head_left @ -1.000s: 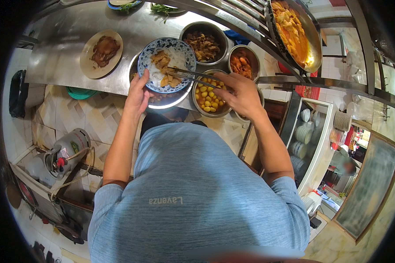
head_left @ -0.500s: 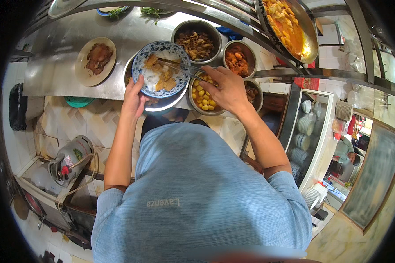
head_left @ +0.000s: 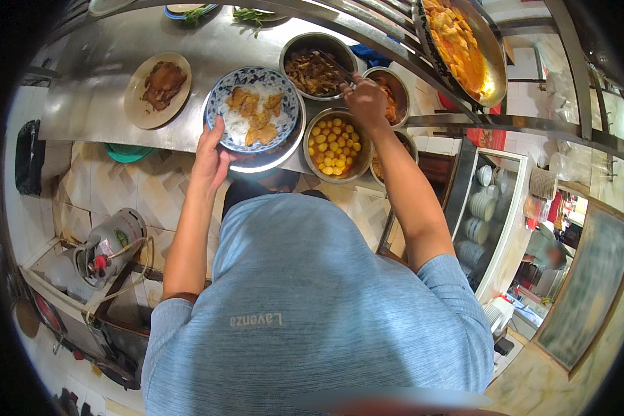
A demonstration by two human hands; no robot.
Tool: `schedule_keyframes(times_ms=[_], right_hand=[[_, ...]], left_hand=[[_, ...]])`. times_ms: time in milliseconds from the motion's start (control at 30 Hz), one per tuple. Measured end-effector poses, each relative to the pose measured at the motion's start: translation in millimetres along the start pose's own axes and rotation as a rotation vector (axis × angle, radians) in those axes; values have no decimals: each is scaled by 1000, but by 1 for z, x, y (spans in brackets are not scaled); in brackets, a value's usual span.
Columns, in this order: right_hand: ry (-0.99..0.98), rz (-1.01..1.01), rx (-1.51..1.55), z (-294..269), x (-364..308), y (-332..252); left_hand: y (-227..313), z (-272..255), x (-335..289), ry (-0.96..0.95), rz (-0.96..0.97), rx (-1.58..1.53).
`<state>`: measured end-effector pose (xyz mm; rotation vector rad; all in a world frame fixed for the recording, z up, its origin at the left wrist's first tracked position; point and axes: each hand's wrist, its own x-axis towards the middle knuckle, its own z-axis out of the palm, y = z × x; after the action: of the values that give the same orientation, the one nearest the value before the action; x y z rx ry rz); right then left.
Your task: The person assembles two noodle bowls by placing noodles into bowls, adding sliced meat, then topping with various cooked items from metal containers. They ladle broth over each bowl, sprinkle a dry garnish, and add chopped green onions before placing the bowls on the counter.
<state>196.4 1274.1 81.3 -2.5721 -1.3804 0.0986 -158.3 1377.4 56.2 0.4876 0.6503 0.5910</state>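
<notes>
My left hand point(head_left: 211, 156) grips the near left rim of a blue-and-white patterned plate point(head_left: 296, 105), thumb on top. White rice point(head_left: 237, 127) lies on it, topped with yellow-brown pieces of food point(head_left: 260, 128). Metal tongs point(head_left: 338, 65) are in my right hand point(head_left: 365, 102), their tips down in a steel bowl of brown cooked meat point(head_left: 351, 54). Right below that bowl stands a steel bowl point(head_left: 310, 161) of small yellow eggs in sauce. A bowl of orange-red food point(head_left: 404, 84) is partly covered by my right hand. My forearm partly hides another small bowl point(head_left: 412, 144).
A cream plate point(head_left: 136, 104) with brown meat sits on the steel counter at left. Beneath the held plate is a large round steel vessel point(head_left: 284, 155). A metal rack point(head_left: 437, 119) crosses overhead at right, with a pan of orange food point(head_left: 457, 52). A gas cylinder point(head_left: 121, 236) stands lower left.
My right hand and the tongs have moved away from the plate, up and right to the brown meat bowl. The yellow-brown pieces now lie free on the rice.
</notes>
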Motion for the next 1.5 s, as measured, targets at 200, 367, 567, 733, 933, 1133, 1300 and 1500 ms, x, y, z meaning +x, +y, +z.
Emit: schedule_keyframes(times_ms=[200,367,567,733,933,1133,1300,1500], right_hand=[[1,242,224,-47,-22,6],[-87,384,654,-111,-74,-37],[-267,220,607,-115,-112,-67],[-24,214,222,-80,-65,-43],[-76,250,-13,-23,-26,-33],[-15,341,190,-42,-45,-11],[-48,359,84,-44,-46,-37],[-326,463,-137,-45,-42,-67]], left_hand=[[1,8,0,26,45,53],[4,11,3,33,60,73],[5,5,7,7,27,53],[3,-6,3,-16,16,0],[3,-16,1,-16,34,3],[4,-19,2,-16,19,36],[6,-19,6,-5,5,72],[9,-23,8,-27,-3,102]])
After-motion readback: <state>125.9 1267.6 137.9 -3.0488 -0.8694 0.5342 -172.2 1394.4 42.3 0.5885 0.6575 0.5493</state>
